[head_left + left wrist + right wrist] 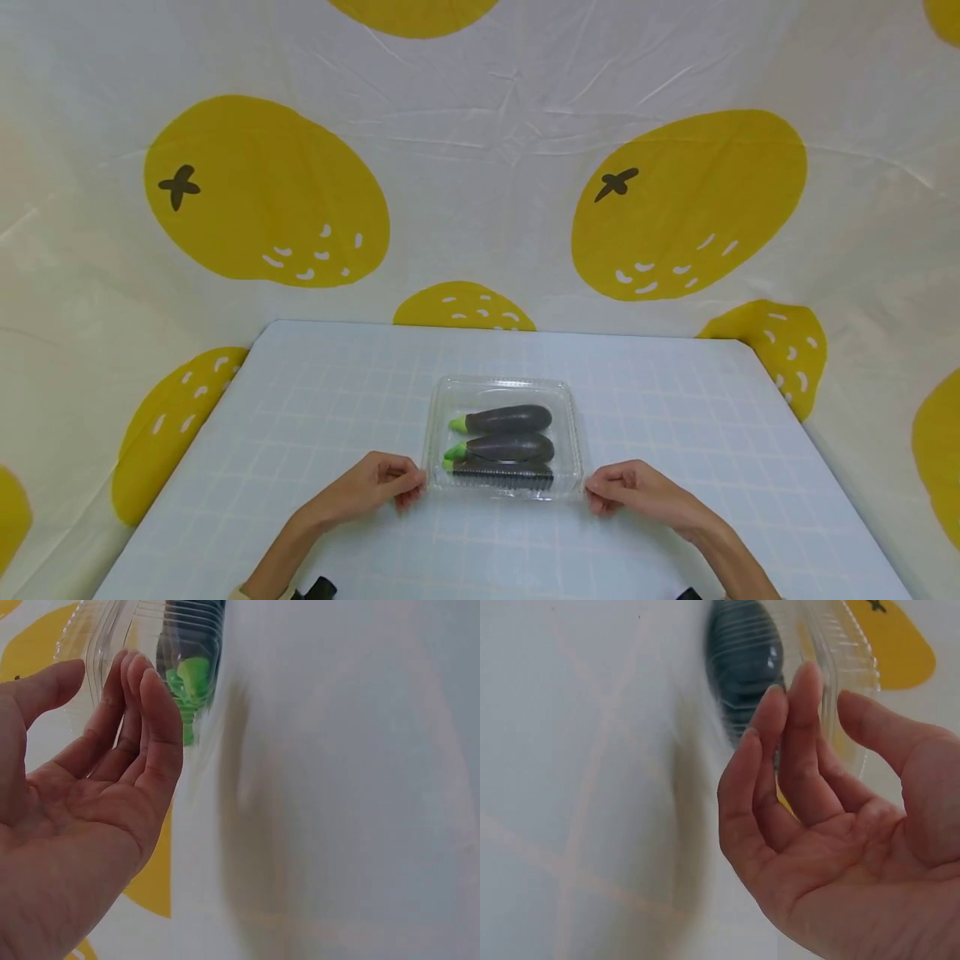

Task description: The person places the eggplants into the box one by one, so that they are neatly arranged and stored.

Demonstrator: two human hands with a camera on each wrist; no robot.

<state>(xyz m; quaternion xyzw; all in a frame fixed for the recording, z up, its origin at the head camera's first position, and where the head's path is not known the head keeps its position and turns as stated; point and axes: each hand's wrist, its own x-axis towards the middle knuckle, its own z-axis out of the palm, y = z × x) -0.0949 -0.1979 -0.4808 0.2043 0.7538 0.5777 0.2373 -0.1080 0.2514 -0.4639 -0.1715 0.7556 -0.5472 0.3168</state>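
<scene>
A clear plastic clamshell container [500,388] lies on the table, its lid down over three dark eggplants [510,447] with green stem ends. The front ridges of the container run across the nearest eggplant. At the front left corner my left hand [382,482] pinches the rim; the left wrist view has the rim between thumb and fingers [157,712]. My right hand [630,487] does the same at the front right corner, with thumb and fingers [806,735] on either side of the rim. Both hands are bent in a loose curl.
A pale blue checked cloth covers the table [337,383]. Behind and beside it hangs a white curtain [480,208] printed with big yellow fruit. Dark wrist-worn pieces [321,588] show near the bottom edge of the head view.
</scene>
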